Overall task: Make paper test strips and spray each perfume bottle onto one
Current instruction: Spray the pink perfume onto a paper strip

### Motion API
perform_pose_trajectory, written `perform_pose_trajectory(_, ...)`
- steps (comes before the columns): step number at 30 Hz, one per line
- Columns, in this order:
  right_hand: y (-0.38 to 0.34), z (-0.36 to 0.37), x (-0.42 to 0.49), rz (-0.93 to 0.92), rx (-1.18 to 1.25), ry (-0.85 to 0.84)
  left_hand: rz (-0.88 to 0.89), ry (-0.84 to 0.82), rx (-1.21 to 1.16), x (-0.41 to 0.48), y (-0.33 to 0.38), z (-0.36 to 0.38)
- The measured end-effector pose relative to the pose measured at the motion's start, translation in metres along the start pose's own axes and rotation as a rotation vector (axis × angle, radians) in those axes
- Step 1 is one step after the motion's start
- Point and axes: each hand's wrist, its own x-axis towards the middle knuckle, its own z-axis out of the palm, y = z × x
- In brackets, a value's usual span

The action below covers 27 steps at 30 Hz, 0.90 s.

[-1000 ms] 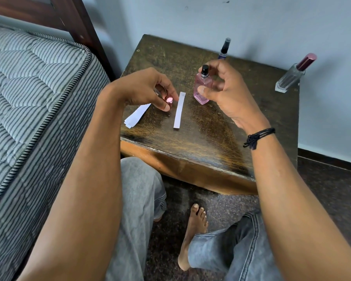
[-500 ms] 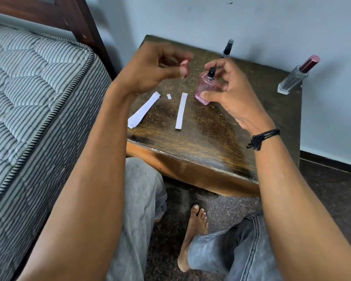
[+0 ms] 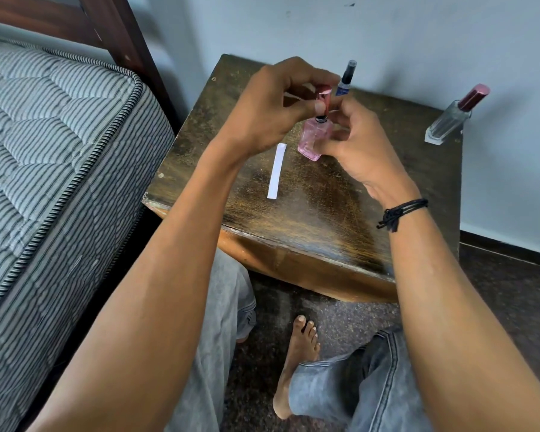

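My right hand grips a small pink perfume bottle, tilted a little above the dark wooden table. My left hand pinches the bottle's pink cap directly over the black spray nozzle. A white paper strip lies flat on the table just left of the bottle. A slim blue bottle with a black cap stands behind my hands. A clear bottle with a dark red cap stands at the table's back right. My left arm hides any other strips.
A striped mattress and its dark wooden bed frame border the table on the left. A pale wall runs right behind the table. My knees in grey jeans and a bare foot are below the table's front edge.
My left hand lifted the pink cap from the table beside the strip and carried it to the top of the pink bottle. My right hand kept hold of the bottle.
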Motion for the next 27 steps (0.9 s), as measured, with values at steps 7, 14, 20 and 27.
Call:
perform_pose_trajectory(7,0.0016,-0.0014,0.0006,-0.017,-0.010,0.014,0.007,-0.072,0.022,-0.0018,0.0006,0.0016)
perform_pose_trajectory(14,0.0024,-0.0025,0.0015,0.012,-0.013,0.013,-0.012,-0.081,0.036,-0.0025,-0.0012,0.0036)
perform_pose_trajectory(20,0.0021,-0.0029,0.0013,0.006,-0.023,0.007,-0.008,-0.057,0.057,-0.0017,-0.0010,0.0082)
perform_pose_trajectory(27,0.0035,-0.0005,0.0011,0.010,-0.030,0.004,-0.019,-0.063,0.049,-0.0038,-0.0005,0.0085)
